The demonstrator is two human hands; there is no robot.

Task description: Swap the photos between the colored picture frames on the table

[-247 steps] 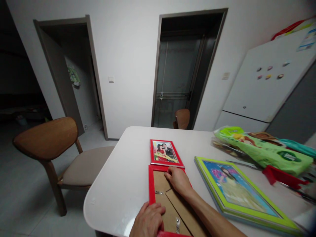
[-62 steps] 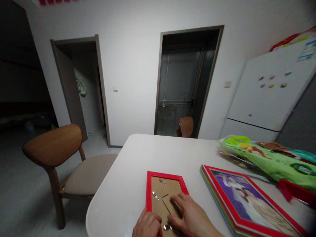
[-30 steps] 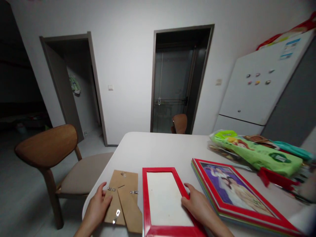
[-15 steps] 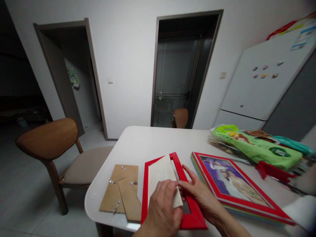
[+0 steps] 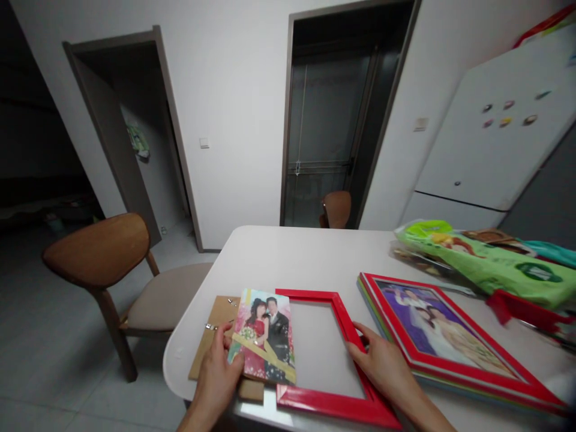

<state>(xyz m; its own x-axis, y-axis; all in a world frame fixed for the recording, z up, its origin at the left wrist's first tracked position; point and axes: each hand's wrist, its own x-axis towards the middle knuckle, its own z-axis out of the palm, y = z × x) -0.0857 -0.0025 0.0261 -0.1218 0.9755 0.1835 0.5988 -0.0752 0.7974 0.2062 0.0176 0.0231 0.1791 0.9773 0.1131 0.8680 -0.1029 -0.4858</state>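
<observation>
A red photo frame [image 5: 335, 403] lies face down and empty near the front edge of the white table [image 5: 310, 255]. My left hand [image 5: 218, 378] is closed on a colour photo [image 5: 265, 337] of a couple, holding it face up over the frame's left side. Under the photo lies the brown cardboard backing board [image 5: 215, 329] with its metal clips. My right hand [image 5: 382, 366] rests on the frame's right rail, fingers curled against it.
A stack of larger frames [image 5: 445, 339], red on top, lies to the right. Behind it are green plastic packages [image 5: 486, 261] and a red object [image 5: 517, 306]. A wooden chair [image 5: 112, 270] stands left of the table. A white fridge [image 5: 490, 150] is at the right.
My left hand has lifted the photo out of the red frame, turned it face up and moved it left over the backing board. My right hand now steadies the frame's right rail.
</observation>
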